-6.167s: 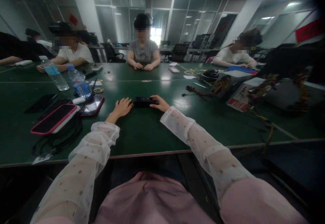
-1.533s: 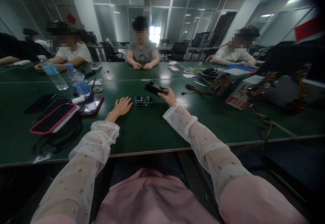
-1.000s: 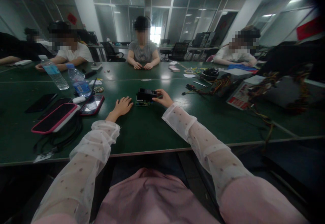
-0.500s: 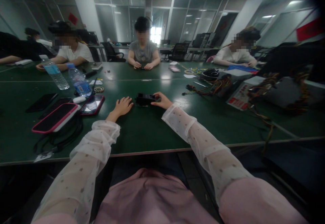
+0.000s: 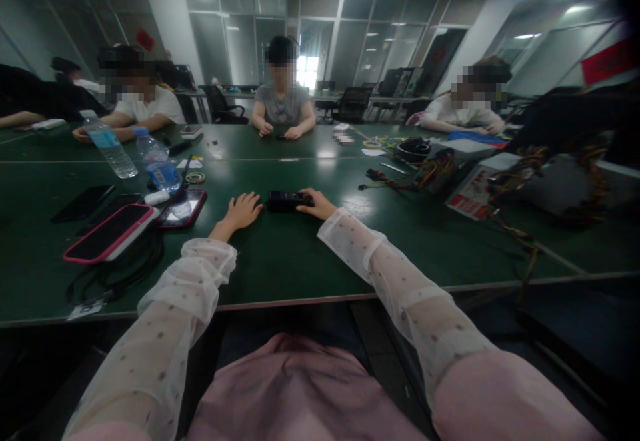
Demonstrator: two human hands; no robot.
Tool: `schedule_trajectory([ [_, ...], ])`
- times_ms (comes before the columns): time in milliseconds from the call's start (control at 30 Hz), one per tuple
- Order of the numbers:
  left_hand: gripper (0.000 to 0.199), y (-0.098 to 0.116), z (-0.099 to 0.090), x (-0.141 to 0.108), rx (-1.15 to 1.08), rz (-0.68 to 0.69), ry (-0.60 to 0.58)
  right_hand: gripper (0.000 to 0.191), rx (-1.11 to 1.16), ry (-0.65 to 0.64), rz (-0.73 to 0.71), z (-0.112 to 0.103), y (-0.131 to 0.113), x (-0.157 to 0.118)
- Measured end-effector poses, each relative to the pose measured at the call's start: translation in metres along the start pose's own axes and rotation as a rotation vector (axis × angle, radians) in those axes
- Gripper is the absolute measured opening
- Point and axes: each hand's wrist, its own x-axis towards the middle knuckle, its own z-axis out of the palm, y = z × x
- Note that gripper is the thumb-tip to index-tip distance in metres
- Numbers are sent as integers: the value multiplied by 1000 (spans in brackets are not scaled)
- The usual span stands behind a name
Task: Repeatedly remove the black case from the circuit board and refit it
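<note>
A small black box-shaped device (image 5: 283,200) lies on the green table in front of me; what kind it is I cannot make out. The fingers and thumb of my right hand (image 5: 318,203) are closed round its right end. Just left of the device, my left hand (image 5: 242,212) rests palm down on the tabletop, fingers spread, holding nothing. A narrow gap appears between those fingertips and the device's left end.
To the left lie several phones, including a pink-edged one (image 5: 111,233), with black cables. Two water bottles (image 5: 113,146) stand behind them. On the right is a power supply box (image 5: 470,191) with bundled wires. Co-workers (image 5: 283,104) sit across the green table (image 5: 295,264).
The black device has tipped in my right hand and now looks lower and flatter on the table. My left hand stays in place.
</note>
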Motion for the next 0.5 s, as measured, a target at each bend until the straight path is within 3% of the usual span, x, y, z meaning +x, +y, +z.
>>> schedule_trajectory([
  [200, 61, -1, 1, 1, -3, 1, -4, 55, 235, 91, 110, -6, -1, 5],
  [300, 62, -1, 0, 0, -5, -3, -4, 53, 371, 257, 115, -13, -17, 8],
  [400, 61, 0, -1, -2, 5, -4, -3, 49, 612, 316, 27, -16, -62, 0],
  [500, 59, 2, -3, -4, 40, 3, 2, 40, 889, 145, -139, -9, -144, -28],
])
